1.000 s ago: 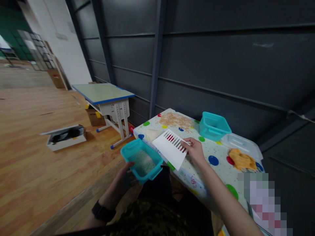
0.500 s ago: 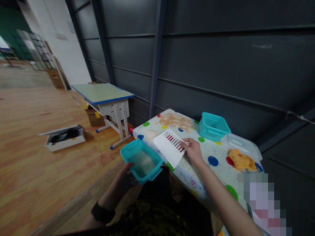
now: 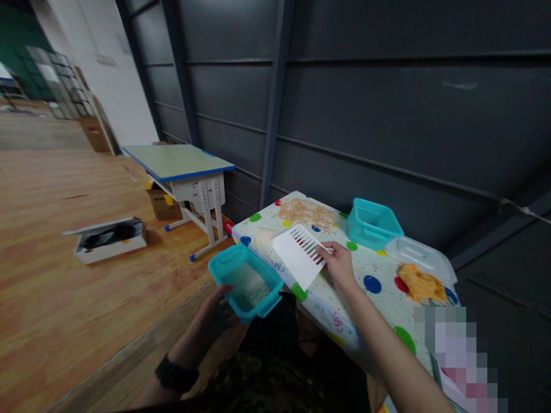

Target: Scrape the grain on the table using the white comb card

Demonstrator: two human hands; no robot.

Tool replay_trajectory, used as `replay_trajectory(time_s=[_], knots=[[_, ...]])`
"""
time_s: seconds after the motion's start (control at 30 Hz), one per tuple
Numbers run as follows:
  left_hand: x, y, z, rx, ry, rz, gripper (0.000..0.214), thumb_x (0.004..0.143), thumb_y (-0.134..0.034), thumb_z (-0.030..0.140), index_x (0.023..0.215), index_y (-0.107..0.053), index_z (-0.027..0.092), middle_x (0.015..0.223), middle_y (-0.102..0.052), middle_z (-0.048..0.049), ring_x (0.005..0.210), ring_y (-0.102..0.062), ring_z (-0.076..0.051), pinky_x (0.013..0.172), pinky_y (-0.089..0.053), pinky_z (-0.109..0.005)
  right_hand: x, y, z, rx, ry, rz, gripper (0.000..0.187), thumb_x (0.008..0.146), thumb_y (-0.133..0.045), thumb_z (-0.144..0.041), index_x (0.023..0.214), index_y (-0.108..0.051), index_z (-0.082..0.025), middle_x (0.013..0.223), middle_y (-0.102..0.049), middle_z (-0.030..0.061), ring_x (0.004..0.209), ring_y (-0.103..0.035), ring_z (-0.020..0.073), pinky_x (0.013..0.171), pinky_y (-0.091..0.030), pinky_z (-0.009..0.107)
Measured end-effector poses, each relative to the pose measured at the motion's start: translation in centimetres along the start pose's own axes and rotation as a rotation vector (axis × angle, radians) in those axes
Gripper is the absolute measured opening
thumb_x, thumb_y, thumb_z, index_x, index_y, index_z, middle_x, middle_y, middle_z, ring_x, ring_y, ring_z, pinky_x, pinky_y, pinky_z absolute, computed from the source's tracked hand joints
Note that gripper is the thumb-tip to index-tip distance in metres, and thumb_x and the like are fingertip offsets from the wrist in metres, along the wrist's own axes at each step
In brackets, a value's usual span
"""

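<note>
My left hand (image 3: 221,307) grips the near left side of a turquoise plastic container (image 3: 274,295), held just off the table's front edge. White rice-like grains (image 3: 247,285) cover its bottom. In my right hand (image 3: 338,265) is a white slotted scraper (image 3: 297,261), its fingers closed at the slotted end. The scraper is tilted over the table's edge, beside the container. A small pale heap (image 3: 264,235) lies just behind the scraper, partly hidden by it. Farther back, tan grains (image 3: 307,213) are spread over the dotted tablecloth (image 3: 353,272).
A second turquoise container (image 3: 374,226) stands at the table's back, beside a clear lid (image 3: 424,258) and an orange cloth (image 3: 424,283). A dark panelled wall (image 3: 387,132) runs behind. To the left are a school desk (image 3: 181,163) and a white box (image 3: 112,241) on the floor.
The scraper has turned slightly in my right hand and moved a little to the right. My left hand still holds the container in nearly the same place.
</note>
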State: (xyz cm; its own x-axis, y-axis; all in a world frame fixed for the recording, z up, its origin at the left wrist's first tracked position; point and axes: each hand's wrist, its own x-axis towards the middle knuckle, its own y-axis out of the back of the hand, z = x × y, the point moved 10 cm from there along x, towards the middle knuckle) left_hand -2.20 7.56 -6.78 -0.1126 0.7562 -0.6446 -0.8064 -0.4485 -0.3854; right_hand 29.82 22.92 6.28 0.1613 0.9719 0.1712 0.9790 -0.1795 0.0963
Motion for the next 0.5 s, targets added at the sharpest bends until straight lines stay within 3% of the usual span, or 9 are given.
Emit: replay_trajectory(time_s=[0.17, 0.3, 0.5], knots=[[-0.7, -0.2, 0.5, -0.019, -0.046, -0.038, 0.022, 0.089, -0.070, 0.034, 0.100, -0.057, 0.020, 0.075, -0.069, -0.0037, 0.069, -0.074, -0.025, 0.061, -0.060, -0.034, -1.1, -2.5, -0.2, 0.093, -0.037, -0.143, 0.049, 0.058, -0.090, -0.062, 0.076, -0.072, -0.020, 0.061, -0.074, 0.0053, 0.052, -0.066, 0.0222, 0.052, -0.052, 0.032], [-0.6, -0.4, 0.6, -0.028, -0.077, -0.086, 0.023, 0.089, -0.071, 0.035, 0.099, -0.056, 0.020, 0.075, -0.071, -0.0046, 0.069, -0.074, -0.025, 0.063, -0.061, -0.036, -1.0, -2.0, -0.6, 0.133, -0.018, -0.123, 0.046, 0.059, -0.092, -0.058, 0.078, -0.073, -0.020, 0.063, -0.075, 0.0043, 0.052, -0.065, 0.0199, 0.052, -0.051, 0.030], [1.0, 0.5, -0.3, -0.038, 0.000, -0.026, 0.016, 0.091, -0.066, 0.030, 0.100, -0.060, 0.017, 0.077, -0.071, -0.0075, 0.067, -0.071, -0.025, 0.062, -0.061, -0.038, -1.1, -2.6, -0.6, 0.086, 0.006, -0.148, 0.048, 0.062, -0.090, -0.061, 0.079, -0.074, -0.020, 0.063, -0.075, 0.0048, 0.052, -0.066, 0.0203, 0.052, -0.052, 0.030]])
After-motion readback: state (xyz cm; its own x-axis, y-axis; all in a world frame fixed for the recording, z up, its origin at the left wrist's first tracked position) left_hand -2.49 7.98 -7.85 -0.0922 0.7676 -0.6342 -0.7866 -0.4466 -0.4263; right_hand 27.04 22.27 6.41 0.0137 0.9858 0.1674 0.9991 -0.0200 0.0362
